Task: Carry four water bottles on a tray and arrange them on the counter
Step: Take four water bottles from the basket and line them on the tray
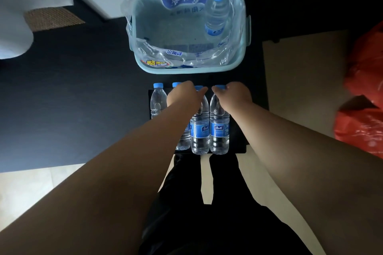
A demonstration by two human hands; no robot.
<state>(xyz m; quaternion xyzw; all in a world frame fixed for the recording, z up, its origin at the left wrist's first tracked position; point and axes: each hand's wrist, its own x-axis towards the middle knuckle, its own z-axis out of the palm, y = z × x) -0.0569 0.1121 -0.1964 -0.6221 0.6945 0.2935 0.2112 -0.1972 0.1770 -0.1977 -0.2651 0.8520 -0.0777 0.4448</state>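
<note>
Several clear water bottles with blue caps and blue labels stand in a row on a black tray (238, 141) on the dark floor. The leftmost bottle (158, 101) stands free. My left arm hides much of the second bottle (183, 143). My left hand (184, 96) is closed over the top of the third bottle (200, 130), thumb beside its cap. My right hand (235, 95) is closed over the cap of the fourth bottle (218, 130). All of them are upright and close together.
Just beyond the tray sits a light blue plastic basin (186, 70) holding torn clear wrapping and one more bottle (217, 11), which leans in the far right corner. A red plastic bag (364, 93) lies at the right. White furniture stands at the back left. My dark trouser legs are below.
</note>
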